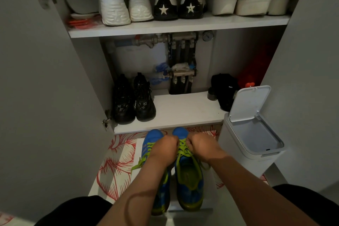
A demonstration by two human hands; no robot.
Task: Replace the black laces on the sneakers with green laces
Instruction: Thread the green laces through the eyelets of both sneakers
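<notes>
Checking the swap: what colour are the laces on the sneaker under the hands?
Lime green laces on the blue sneaker, seen plainly in the head view.

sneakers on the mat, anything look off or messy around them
Nothing spilled or damaged. The left-side sneaker has loose lace ends trailing off its outer side, untied. The white bin beside the shoes stands with its lid flipped open. The left hand and right hand pinch the green lace on the other sneaker.
</notes>
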